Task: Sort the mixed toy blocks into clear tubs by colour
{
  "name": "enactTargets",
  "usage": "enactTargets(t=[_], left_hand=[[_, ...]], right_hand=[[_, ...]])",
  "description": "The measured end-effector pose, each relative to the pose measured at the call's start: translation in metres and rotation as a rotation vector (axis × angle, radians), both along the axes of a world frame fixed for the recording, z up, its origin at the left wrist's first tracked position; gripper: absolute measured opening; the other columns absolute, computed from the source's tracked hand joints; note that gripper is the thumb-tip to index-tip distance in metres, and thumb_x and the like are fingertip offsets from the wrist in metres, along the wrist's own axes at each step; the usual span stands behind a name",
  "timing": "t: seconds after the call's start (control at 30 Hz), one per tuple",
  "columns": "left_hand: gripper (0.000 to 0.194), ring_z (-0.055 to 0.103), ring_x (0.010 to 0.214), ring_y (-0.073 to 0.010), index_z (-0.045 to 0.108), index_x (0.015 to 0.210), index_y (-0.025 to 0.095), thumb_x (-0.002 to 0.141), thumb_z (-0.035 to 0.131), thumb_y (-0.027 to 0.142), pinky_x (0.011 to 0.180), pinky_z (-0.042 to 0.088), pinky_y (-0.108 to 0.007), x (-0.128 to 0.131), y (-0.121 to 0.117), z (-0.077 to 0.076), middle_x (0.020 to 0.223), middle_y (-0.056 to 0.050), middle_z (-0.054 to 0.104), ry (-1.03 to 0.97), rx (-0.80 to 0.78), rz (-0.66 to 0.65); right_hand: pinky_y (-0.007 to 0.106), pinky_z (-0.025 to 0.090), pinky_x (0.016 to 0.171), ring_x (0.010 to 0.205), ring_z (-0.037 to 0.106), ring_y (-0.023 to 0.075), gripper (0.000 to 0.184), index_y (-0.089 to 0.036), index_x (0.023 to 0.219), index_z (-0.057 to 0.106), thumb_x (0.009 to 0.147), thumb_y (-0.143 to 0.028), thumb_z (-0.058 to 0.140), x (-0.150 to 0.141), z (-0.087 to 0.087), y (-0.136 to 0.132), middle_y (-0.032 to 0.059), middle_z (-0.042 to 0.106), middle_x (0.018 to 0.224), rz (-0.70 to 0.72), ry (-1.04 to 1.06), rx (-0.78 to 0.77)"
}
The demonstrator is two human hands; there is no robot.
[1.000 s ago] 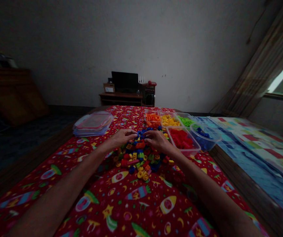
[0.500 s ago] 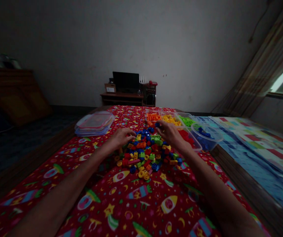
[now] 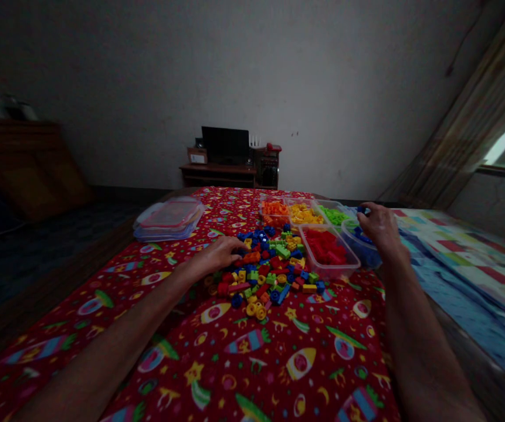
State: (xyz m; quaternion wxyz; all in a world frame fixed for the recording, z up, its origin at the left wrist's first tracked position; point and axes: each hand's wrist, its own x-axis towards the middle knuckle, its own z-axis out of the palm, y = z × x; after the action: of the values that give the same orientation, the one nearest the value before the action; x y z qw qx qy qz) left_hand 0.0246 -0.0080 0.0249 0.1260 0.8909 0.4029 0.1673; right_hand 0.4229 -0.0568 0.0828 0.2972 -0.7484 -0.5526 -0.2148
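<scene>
A heap of mixed toy building bricks (image 3: 274,266) lies on the red patterned tablecloth (image 3: 252,363). My left hand (image 3: 219,254) rests at the heap's left edge, thumb and fingers apart, fingertips among the bricks; I see no brick clearly held. Off to the right, my right hand (image 3: 380,225) pinches a small blue brick (image 3: 361,209) above the round clear tub (image 3: 369,258), which holds blue bricks and is partly hidden by that hand. Left of the tub stands a clear box of red bricks (image 3: 326,247).
Behind the heap sit clear containers of orange bricks (image 3: 274,210), yellow bricks (image 3: 305,214) and green bricks (image 3: 334,217). Stacked clear lids (image 3: 168,220) lie at the left. A bed (image 3: 476,264) adjoins the table's right side; a monitor (image 3: 224,145) stands by the wall.
My right hand has moved right from above the heap to the round tub, carrying the blue brick. My left hand has lowered slightly at the heap's left edge.
</scene>
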Motion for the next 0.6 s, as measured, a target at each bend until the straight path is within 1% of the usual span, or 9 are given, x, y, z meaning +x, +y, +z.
enactTargets(t=[0.1,0.17,0.2,0.27,0.4,0.5,0.6], left_hand=[[0.029,0.066,0.087,-0.0193,0.072,0.096,0.021,0.07,0.059,0.022,0.08,0.048,-0.026,-0.002,0.004,-0.001,0.095,-0.004,0.073,-0.048,-0.033,0.04],[0.028,0.066,0.086,-0.0197,0.072,0.095,0.02,0.071,0.059,0.024,0.079,0.049,-0.027,-0.004,0.005,0.0,0.094,-0.004,0.074,-0.065,-0.045,0.067],[0.029,0.066,0.087,-0.0199,0.072,0.095,0.02,0.071,0.058,0.025,0.079,0.049,-0.027,-0.004,0.005,0.001,0.094,-0.004,0.074,-0.072,-0.048,0.075],[0.028,0.066,0.087,-0.0202,0.072,0.095,0.02,0.072,0.057,0.027,0.08,0.049,-0.028,-0.004,0.004,0.003,0.096,-0.004,0.074,-0.092,-0.053,0.094],[0.03,0.066,0.088,-0.0208,0.073,0.095,0.021,0.074,0.055,0.032,0.08,0.05,-0.029,-0.004,0.001,0.008,0.1,-0.003,0.073,-0.146,-0.061,0.143],[0.031,0.066,0.088,-0.0216,0.073,0.095,0.02,0.073,0.056,0.034,0.079,0.05,-0.028,-0.006,0.001,0.011,0.099,-0.004,0.073,-0.152,-0.07,0.166],[0.031,0.066,0.088,-0.0216,0.073,0.094,0.021,0.074,0.055,0.036,0.078,0.05,-0.028,-0.01,0.004,0.012,0.097,-0.003,0.074,-0.12,-0.055,0.183]], right_hand=[[0.035,0.045,0.081,0.095,0.062,0.0264,0.037,-0.013,0.109,0.068,0.08,-0.026,0.049,0.01,-0.006,-0.001,0.0147,0.07,0.099,-0.068,-0.004,-0.127],[0.036,0.044,0.085,0.1,0.061,0.0275,0.037,-0.012,0.109,0.068,0.079,-0.026,0.051,0.01,-0.006,-0.001,0.0159,0.069,0.104,-0.072,-0.009,-0.197],[0.036,0.044,0.086,0.101,0.061,0.0275,0.037,-0.011,0.11,0.068,0.08,-0.026,0.051,0.008,-0.005,-0.001,0.0162,0.069,0.105,-0.061,-0.013,-0.208],[0.036,0.044,0.087,0.099,0.062,0.0263,0.037,-0.011,0.111,0.067,0.082,-0.025,0.049,0.0,-0.001,0.0,0.0153,0.07,0.101,-0.017,-0.019,-0.181],[0.033,0.045,0.081,0.089,0.064,0.0231,0.034,-0.014,0.108,0.068,0.085,-0.024,0.045,-0.03,0.008,0.003,0.0123,0.071,0.091,0.125,-0.044,-0.119],[0.029,0.043,0.073,0.084,0.063,0.0217,0.033,-0.016,0.108,0.068,0.086,-0.025,0.045,-0.061,0.013,-0.001,0.0119,0.071,0.092,0.216,-0.088,-0.155],[0.026,0.037,0.061,0.073,0.06,0.0185,0.03,-0.018,0.102,0.069,0.087,-0.023,0.043,-0.098,0.016,-0.01,0.0107,0.07,0.086,0.291,-0.162,-0.229]])
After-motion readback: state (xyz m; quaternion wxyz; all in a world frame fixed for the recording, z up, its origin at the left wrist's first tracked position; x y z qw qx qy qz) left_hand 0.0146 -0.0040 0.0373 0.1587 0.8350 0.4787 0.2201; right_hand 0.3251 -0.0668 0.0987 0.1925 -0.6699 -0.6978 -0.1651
